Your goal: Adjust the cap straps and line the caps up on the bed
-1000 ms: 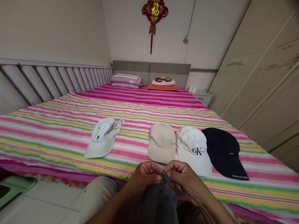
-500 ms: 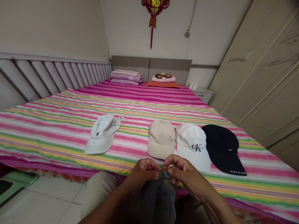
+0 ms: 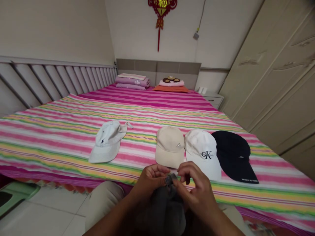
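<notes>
A dark grey cap lies in my lap, close to the bed's near edge. My left hand pinches its strap at the top. My right hand is closed on the same strap from the right, with a small metal buckle showing between the fingers. On the striped bedspread just beyond lie a beige cap, a white cap with black letters and a black cap side by side. A pale white cap lies apart to the left.
Folded purple bedding and a pillow with a plush toy sit at the headboard. A slatted rail runs along the left wall, a wardrobe along the right. A green stool stands on the floor at lower left.
My right hand has shifted left and down over the strap, covering more of the grey cap. The buckle now shows between my fingers. The view has tilted slightly downward.
</notes>
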